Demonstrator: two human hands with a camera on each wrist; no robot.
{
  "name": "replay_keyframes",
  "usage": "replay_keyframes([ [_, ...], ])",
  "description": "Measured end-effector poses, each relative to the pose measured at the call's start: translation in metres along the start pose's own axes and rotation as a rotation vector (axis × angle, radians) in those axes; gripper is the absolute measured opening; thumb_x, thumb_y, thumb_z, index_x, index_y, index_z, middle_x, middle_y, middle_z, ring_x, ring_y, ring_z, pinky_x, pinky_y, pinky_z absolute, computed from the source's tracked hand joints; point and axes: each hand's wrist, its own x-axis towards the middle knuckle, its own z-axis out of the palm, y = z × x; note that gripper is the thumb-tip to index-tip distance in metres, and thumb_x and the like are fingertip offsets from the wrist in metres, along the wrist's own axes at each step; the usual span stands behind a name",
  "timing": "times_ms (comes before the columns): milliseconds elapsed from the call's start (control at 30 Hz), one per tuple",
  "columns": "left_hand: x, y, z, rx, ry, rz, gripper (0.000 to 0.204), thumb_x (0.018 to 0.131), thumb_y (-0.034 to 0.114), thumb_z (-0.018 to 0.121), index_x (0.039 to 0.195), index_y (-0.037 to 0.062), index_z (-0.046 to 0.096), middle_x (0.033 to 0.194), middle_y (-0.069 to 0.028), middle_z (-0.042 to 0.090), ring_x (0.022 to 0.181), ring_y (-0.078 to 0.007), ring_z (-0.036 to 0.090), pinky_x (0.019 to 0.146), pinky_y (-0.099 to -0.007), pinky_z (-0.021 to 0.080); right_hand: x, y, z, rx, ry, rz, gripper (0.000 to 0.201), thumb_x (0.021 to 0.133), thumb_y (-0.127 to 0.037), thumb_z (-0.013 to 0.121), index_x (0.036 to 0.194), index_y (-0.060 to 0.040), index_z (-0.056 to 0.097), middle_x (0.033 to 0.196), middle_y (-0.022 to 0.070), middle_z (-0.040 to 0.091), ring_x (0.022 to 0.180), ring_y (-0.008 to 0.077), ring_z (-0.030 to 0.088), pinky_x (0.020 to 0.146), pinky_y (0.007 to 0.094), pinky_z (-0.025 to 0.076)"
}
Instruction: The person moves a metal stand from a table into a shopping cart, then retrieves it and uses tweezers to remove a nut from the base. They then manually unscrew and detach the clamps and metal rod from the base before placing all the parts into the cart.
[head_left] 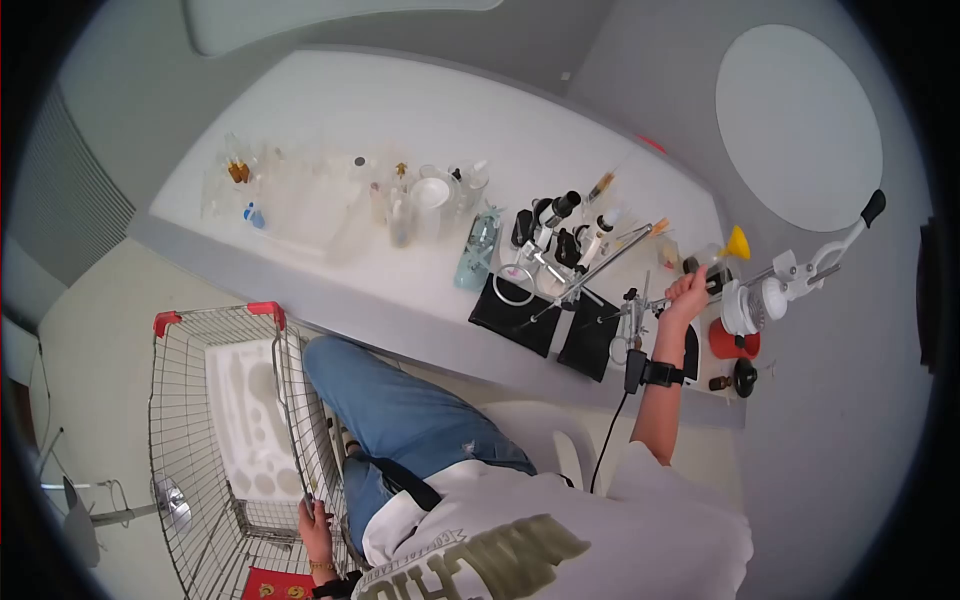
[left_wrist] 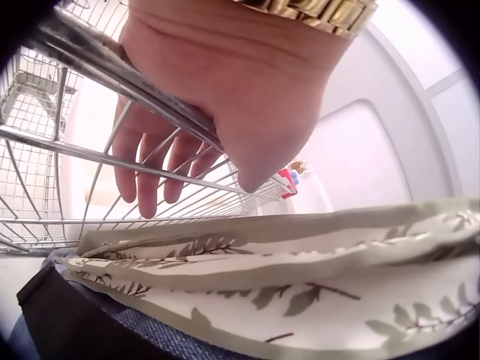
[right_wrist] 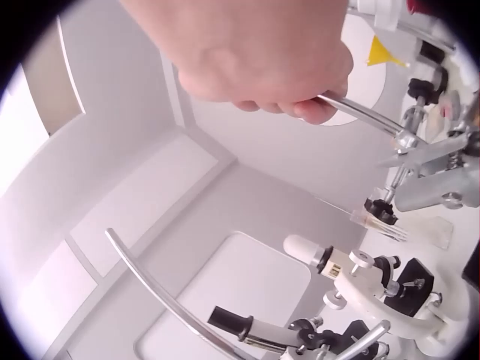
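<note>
My right hand (head_left: 688,293) is raised over the right part of the table, fingers curled round a thin metal rod (right_wrist: 364,115). The rod runs to a metal clamp (right_wrist: 442,169) with black knobs. In the right wrist view, two microscopes (right_wrist: 375,289) stand below the hand. My left hand (head_left: 316,533) rests over the top rail of a wire shopping cart (head_left: 160,430) beside my leg. In the left wrist view, the fingers (left_wrist: 150,169) hang loosely inside the cart, with the thumb on the outer side of the rail.
A white molded foam tray (head_left: 225,420) stands in the cart. Black pads (head_left: 515,318) lie along the table's front edge. A yellow funnel (head_left: 738,243), a red container (head_left: 733,340) and a white device with a lever (head_left: 755,305) are at the right. Clear labware and a white container (head_left: 432,193) stand farther left.
</note>
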Motion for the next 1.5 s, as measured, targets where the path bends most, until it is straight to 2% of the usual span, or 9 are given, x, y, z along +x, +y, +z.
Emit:
replay_keyframes([
  [100,0.015,-0.008,-0.003,0.171,0.054,0.26,0.045,0.092,0.029,0.062,0.125,0.0004,0.049,0.126,-0.0184,0.052,0.098,-0.0299,0.06,0.078,-0.0368,0.049,-0.023,-0.026,-0.002,-0.018,-0.021,-0.048,0.058,0.097,-0.047,0.05,0.053,-0.017,0.025,0.049,-0.0054,0.018,0.043,0.0093,0.016,0.044,0.0286,0.015],
  [167,-0.01,0.014,-0.005,0.643,0.222,0.492,0.044,0.089,0.023,0.064,0.122,-0.0018,0.049,0.116,-0.0193,0.053,0.09,-0.032,0.058,0.077,-0.0392,0.048,-0.043,-0.046,-0.011,-0.051,-0.101,-0.049,0.058,0.099,-0.045,0.047,0.053,-0.017,0.025,0.049,-0.0054,0.018,0.044,0.0094,0.016,0.045,0.0284,0.014],
  [300,-0.015,0.04,-0.009,0.598,0.296,0.608,0.044,0.086,0.019,0.066,0.123,0.0006,0.05,0.116,-0.0192,0.053,0.089,-0.0323,0.057,0.08,-0.0411,0.047,-0.083,-0.078,-0.016,-0.1,-0.205,-0.099,0.058,0.098,-0.044,0.049,0.053,-0.0161,0.026,0.049,-0.0049,0.022,0.042,0.009,0.018,0.043,0.0279,0.017],
  [500,-0.018,0.073,-0.004,0.538,0.238,0.616,0.041,0.088,0.017,0.064,0.122,0.0005,0.05,0.114,-0.0175,0.055,0.091,-0.0317,0.058,0.081,-0.0402,0.047,-0.11,-0.104,-0.013,-0.102,-0.33,-0.175,0.058,0.102,-0.041,0.04,0.052,-0.0148,0.025,0.047,-0.0041,0.02,0.041,0.0092,0.015,0.043,0.0285,0.014],
  [800,-0.017,0.024,0.006,0.573,0.245,0.595,0.055,0.087,0.022,0.066,0.129,-0.005,0.043,0.121,-0.0263,0.053,0.109,-0.0416,0.054,0.089,-0.0428,0.047,-0.14,-0.116,-0.001,0.062,-0.502,-0.089,0.058,0.104,-0.037,0.036,0.052,-0.0137,0.026,0.047,-0.0031,0.021,0.042,0.01,0.016,0.042,0.0291,0.014],
  [867,-0.024,0.031,0.005,0.604,0.27,0.627,0.055,0.086,0.023,0.067,0.129,-0.0026,0.044,0.117,-0.0248,0.056,0.103,-0.0414,0.057,0.085,-0.0447,0.048,-0.148,-0.124,0.005,0.098,-0.564,-0.034,0.057,0.104,-0.039,0.036,0.053,-0.015,0.024,0.048,-0.0037,0.019,0.043,0.0089,0.015,0.042,0.0289,0.013],
  [967,-0.038,0.044,0.004,0.543,0.286,0.412,0.048,0.086,0.027,0.065,0.123,0.0005,0.048,0.112,-0.0233,0.059,0.095,-0.0411,0.06,0.078,-0.0472,0.049,-0.156,-0.132,0.013,0.165,-0.565,0.043,0.055,0.105,-0.037,0.034,0.055,-0.0152,0.024,0.048,-0.0037,0.019,0.042,0.0086,0.015,0.042,0.0279,0.012],
  [1033,-0.035,0.037,0.004,0.636,0.321,0.549,0.046,0.086,0.031,0.065,0.119,0.0019,0.05,0.103,-0.021,0.062,0.089,-0.0404,0.061,0.074,-0.047,0.05,-0.16,-0.131,0.015,0.214,-0.709,0.035,0.055,0.106,-0.034,0.03,0.054,-0.0155,0.024,0.047,-0.0033,0.019,0.04,0.0087,0.014,0.04,0.0274,0.014],
  [1500,-0.034,0.026,0.01,0.737,0.503,0.539,0.022,0.084,0.019,0.061,0.092,0.0031,0.049,0.082,-0.0157,0.06,0.075,-0.0352,0.061,0.065,-0.0461,0.05,-0.244,-0.08,0.11,0.166,-0.976,0.243,0.055,0.105,-0.032,0.032,0.053,-0.0155,0.025,0.047,-0.0029,0.019,0.043,0.0078,0.014,0.044,0.0256,0.014],
])
